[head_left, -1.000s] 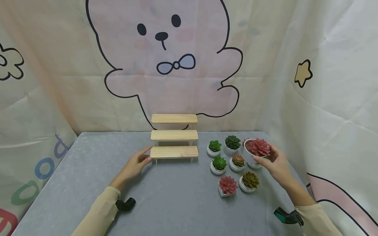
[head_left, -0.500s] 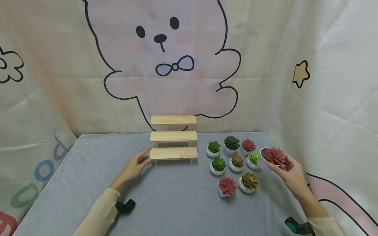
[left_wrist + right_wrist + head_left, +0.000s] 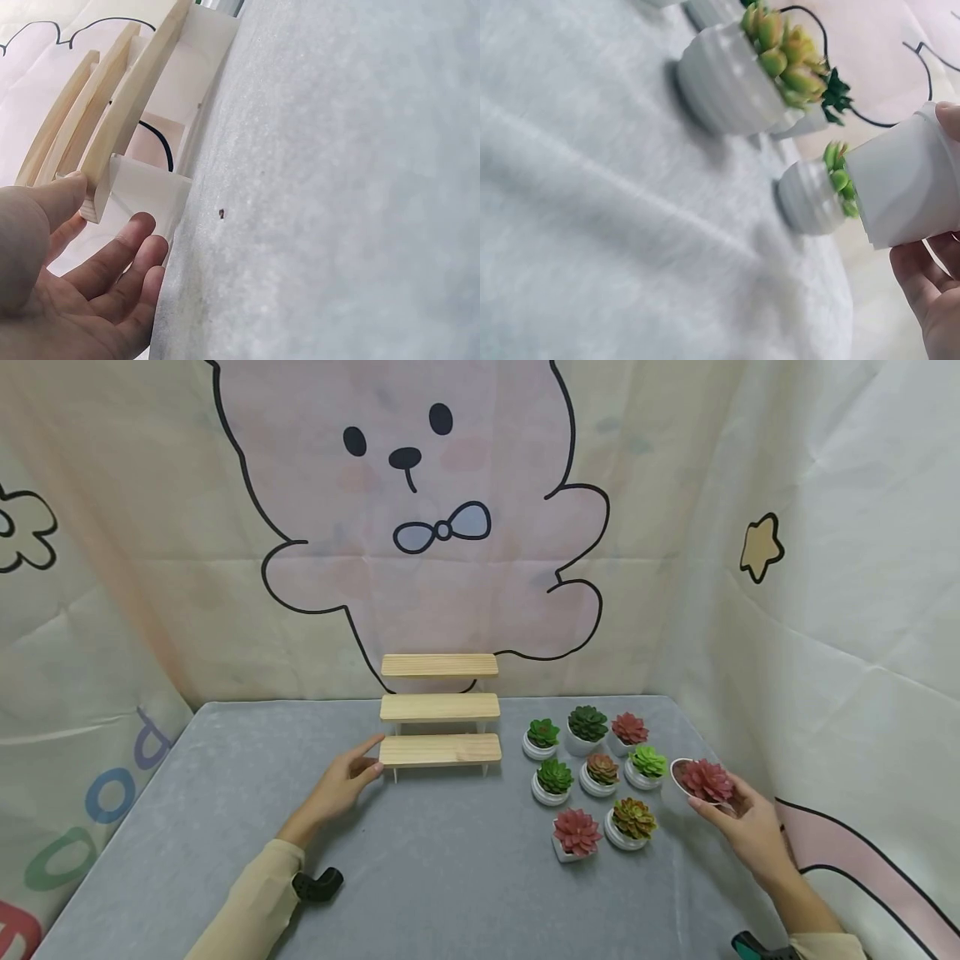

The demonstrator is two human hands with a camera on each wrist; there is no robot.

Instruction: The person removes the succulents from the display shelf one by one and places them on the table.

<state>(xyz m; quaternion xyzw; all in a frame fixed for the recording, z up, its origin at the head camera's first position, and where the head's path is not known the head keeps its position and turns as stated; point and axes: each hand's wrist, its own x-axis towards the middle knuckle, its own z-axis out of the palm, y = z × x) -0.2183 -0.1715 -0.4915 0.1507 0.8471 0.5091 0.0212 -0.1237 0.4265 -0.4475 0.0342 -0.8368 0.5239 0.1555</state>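
My right hand (image 3: 746, 822) grips a white pot (image 3: 904, 180) with a red artificial succulent (image 3: 707, 780) in it, tilted and held off the table at the right. In the right wrist view the succulent's leaves are hidden and only the pot shows. My left hand (image 3: 337, 789) pinches the left end of the lowest board of a three-step wooden display stand (image 3: 440, 750), with thumb and index finger at the board (image 3: 124, 112) in the left wrist view. The other fingers of that hand lie loose beside a clear support (image 3: 150, 187). No pots stand on its boards.
Several potted succulents stand right of the stand: a bright green one (image 3: 647, 764), a yellow-brown one (image 3: 632, 822), a red one in a square pot (image 3: 577, 835), a dark green one (image 3: 587, 727). The grey table (image 3: 450, 877) meets a printed curtain (image 3: 480, 593) behind.
My right hand has carried the red potted succulent rightward and a little toward me, uncovering the bright green and rear red plants. The left hand stays at the stand.
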